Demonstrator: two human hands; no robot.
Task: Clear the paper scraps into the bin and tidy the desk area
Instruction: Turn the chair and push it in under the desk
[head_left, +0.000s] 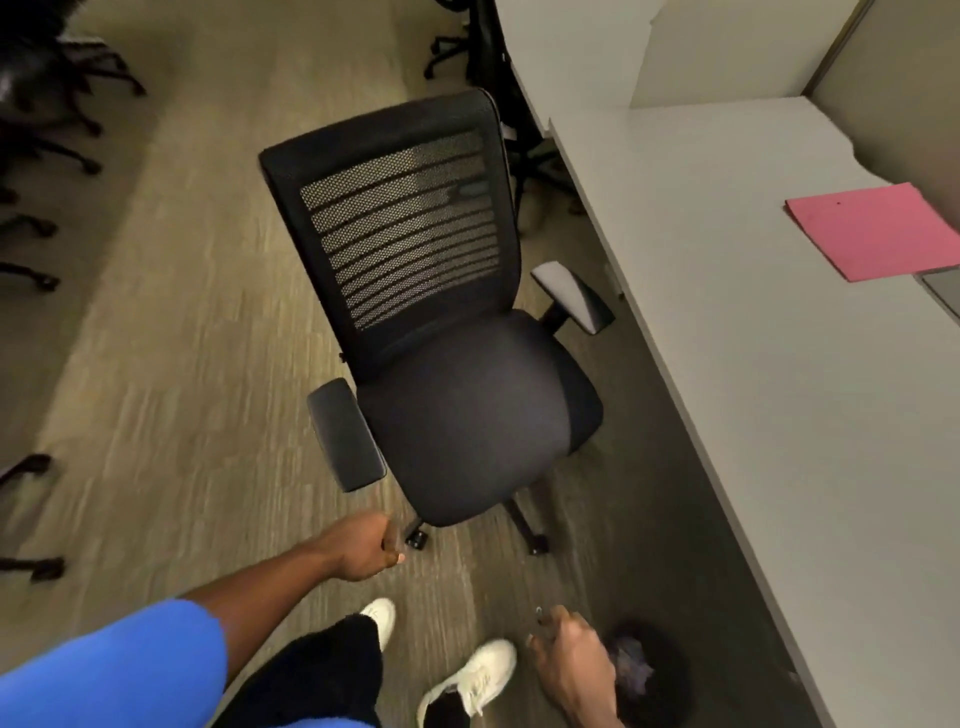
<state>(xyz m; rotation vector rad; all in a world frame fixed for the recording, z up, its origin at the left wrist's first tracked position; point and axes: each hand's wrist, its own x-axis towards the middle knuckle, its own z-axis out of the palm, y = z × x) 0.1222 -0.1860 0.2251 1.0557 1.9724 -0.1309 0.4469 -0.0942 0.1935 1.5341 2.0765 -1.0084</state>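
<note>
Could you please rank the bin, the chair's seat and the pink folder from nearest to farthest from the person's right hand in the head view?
From the right hand:
1. The bin, on the floor right beside the hand, under the desk edge.
2. The chair's seat, up ahead and slightly left.
3. The pink folder, on the desk top, far to the upper right.

1. The light is dim and warm, falling from above; the counter (753, 322) is the brightest surface.
2. A deep shadow lies on the floor (156, 364) under the counter's edge and beneath the chair (441, 322).
3. Motion blur streaks the floor and smears the right hand (571, 670) and the bin (660, 670).
4. Wide-angle distortion bends the counter's edge and the frame's corners.
5. One armrest (571, 293) shows a pale sheen.
</note>
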